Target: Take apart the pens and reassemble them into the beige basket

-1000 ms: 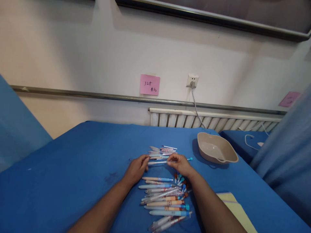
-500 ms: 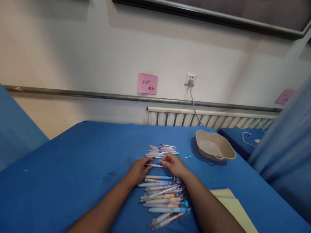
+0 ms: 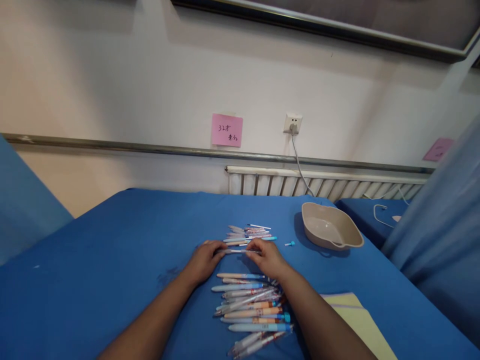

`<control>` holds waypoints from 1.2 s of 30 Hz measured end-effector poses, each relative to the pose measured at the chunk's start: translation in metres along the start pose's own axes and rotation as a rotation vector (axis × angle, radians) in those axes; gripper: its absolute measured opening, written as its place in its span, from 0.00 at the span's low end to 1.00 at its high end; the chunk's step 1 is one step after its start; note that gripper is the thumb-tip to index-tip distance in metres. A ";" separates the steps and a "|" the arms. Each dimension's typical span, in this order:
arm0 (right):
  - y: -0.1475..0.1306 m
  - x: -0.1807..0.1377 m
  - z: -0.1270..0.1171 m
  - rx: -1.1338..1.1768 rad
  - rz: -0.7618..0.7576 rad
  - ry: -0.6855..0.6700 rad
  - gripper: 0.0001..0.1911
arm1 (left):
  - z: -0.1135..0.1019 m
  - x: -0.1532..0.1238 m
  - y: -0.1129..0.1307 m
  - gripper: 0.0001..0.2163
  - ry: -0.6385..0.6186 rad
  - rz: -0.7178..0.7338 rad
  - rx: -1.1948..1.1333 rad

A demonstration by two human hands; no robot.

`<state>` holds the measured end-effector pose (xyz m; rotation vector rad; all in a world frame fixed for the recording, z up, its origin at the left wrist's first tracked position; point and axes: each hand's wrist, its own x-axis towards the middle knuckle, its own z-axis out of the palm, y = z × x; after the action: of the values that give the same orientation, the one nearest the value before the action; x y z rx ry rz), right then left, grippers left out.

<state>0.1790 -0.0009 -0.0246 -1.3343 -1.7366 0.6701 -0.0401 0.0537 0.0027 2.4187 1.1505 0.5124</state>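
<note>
My left hand point(image 3: 204, 260) and my right hand point(image 3: 267, 256) each pinch one end of a thin pen part point(image 3: 237, 251), held level just above the blue cloth point(image 3: 112, 260). Just beyond it lies a small heap of taken-apart pen pieces point(image 3: 249, 234). A small blue cap point(image 3: 289, 244) lies alone to the right of that heap. Between my forearms, nearer to me, several whole pens point(image 3: 255, 312) lie side by side, some blue, some orange, some clear.
A beige kidney-shaped basin point(image 3: 330, 232) stands at the back right of the table. A yellow notebook point(image 3: 356, 320) lies by my right forearm. Behind are a radiator point(image 3: 322, 184), a wall socket with a cable point(image 3: 292, 124) and a pink note point(image 3: 226, 130).
The long pen held a second ago is gone from my hands; a blue-tipped barrel has joined the far heap, the blue cap lies loose, and my hands now pinch a shorter, thinner piece.
</note>
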 end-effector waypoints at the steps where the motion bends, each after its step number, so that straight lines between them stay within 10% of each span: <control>1: -0.002 0.000 0.002 0.016 -0.009 -0.016 0.04 | 0.003 -0.001 0.005 0.09 -0.006 0.018 -0.018; 12: 0.005 0.001 -0.001 -0.140 0.061 -0.014 0.03 | -0.004 -0.001 -0.014 0.09 0.060 -0.021 0.055; 21: -0.010 -0.003 -0.020 -0.577 0.004 -0.056 0.10 | 0.008 -0.003 0.022 0.06 0.143 0.074 0.102; 36: 0.013 0.002 -0.002 -0.030 0.097 0.000 0.05 | 0.004 -0.010 0.028 0.10 -0.236 0.070 -0.208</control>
<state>0.1871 0.0045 -0.0335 -1.4465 -1.6964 0.6999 -0.0256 0.0289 0.0121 2.2734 0.8720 0.3375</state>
